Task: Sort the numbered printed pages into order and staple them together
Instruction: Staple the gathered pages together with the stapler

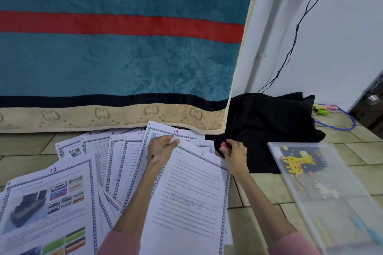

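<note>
Printed pages with blue patterned borders and pink handwritten numbers lie fanned out on the tiled floor. Page 13 [49,203], with pictures, lies at the lower left. Page 1 [190,198], full of text, lies on top in the middle. Page 14 [165,130] pokes out behind it. My left hand [161,149] pinches the top left corner of page 1. My right hand [234,155] rests at that page's top right corner and holds a small pink object [223,145]; what the object is I cannot tell. No stapler is in view.
A teal blanket [116,54] with a red stripe and beige hem hangs down behind the pages. A black cloth [269,126] lies to the right of them. A clear plastic folder [323,190] with a giraffe picture sits at the right. A black cable [294,33] runs down the white wall.
</note>
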